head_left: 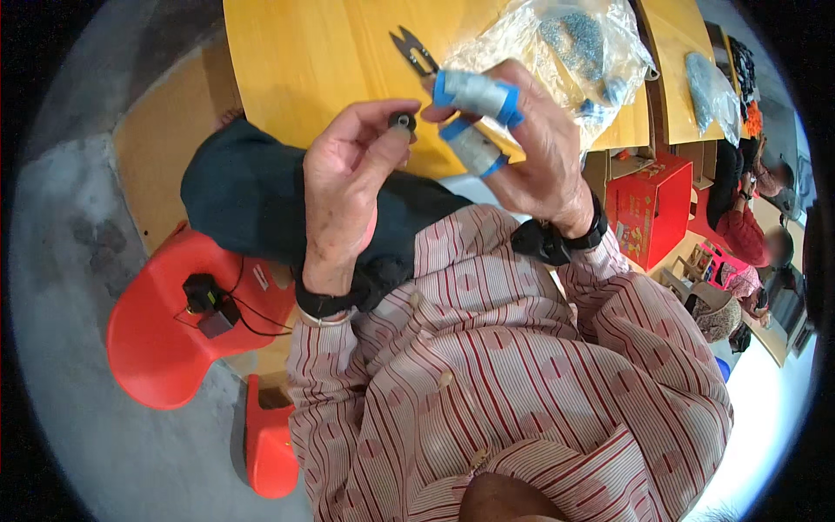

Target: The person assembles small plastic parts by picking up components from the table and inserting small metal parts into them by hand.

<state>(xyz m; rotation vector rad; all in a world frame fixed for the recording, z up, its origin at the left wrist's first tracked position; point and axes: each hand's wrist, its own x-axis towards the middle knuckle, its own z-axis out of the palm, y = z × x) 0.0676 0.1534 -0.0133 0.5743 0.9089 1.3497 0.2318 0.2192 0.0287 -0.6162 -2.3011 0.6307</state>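
Between the thumb and forefinger of my left hand [344,183] is a small black round part [403,120] with a light ring at its middle. My right hand [544,143] holds a pair of small dark snips [415,52], its two pointed blades apart and turned up to the left. Blue and grey tape wraps [477,94] cover two of the right fingers. The snips' handle is mostly hidden inside that hand. Both hands are in the air over the near table edge, and the snips are a short way above the black part, apart from it.
On the yellow wooden table [304,52], a clear plastic bag [504,39] holds many small blue-grey pieces. Another bag [709,91] lies on the table to the right. A red box [651,209] stands below. At left, a red chair [156,348] carries black devices with cables. Other people sit far right.
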